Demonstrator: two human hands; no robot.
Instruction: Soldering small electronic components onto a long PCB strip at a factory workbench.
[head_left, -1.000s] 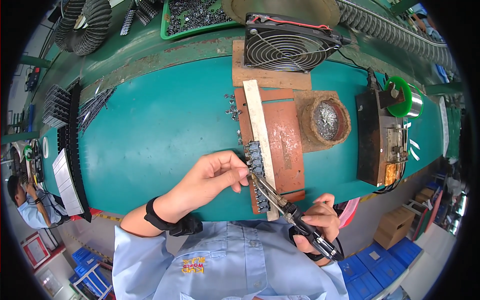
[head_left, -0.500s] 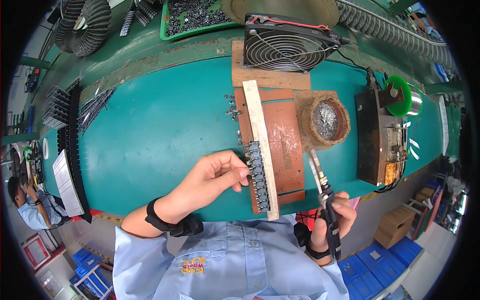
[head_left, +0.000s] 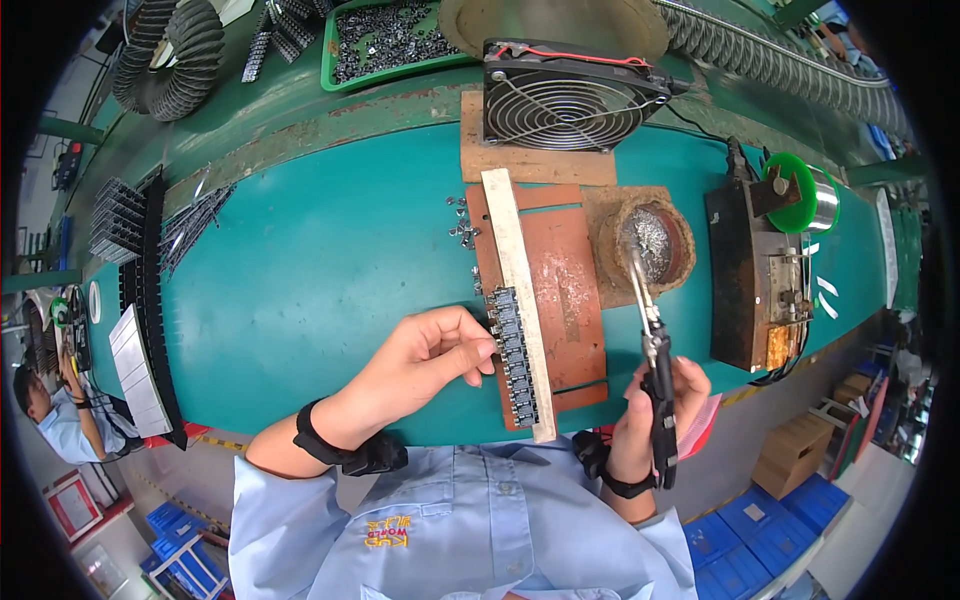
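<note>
A pale wooden bar (head_left: 512, 240) lies over a reddish-brown board (head_left: 565, 290), with a row of small black electronic components (head_left: 513, 350) along its left edge. My left hand (head_left: 435, 355) is closed, thumb and forefinger pinching at the left side of that row; the fingertips partly hide what they grip. In my right hand (head_left: 640, 430) is a soldering iron (head_left: 656, 365) with a black handle, its metal tip over the near rim of a round, brown, crusty pot (head_left: 690, 255) that holds silvery metal scraps (head_left: 655, 235). Small metal pieces (head_left: 463, 232) lie left of the board.
A black fan (head_left: 570, 105) stands behind the board. To the right are a metal box unit (head_left: 735, 280) and a green spool of solder wire (head_left: 805, 190). A green tray of small parts (head_left: 335, 72) is at the back. Component strips (head_left: 125, 220) sit at left; another person (head_left: 70, 410) works far left.
My right hand has raised the soldering iron, and its tip has moved forward from in front of the pot to over its rim. My left hand stays at the component row.
</note>
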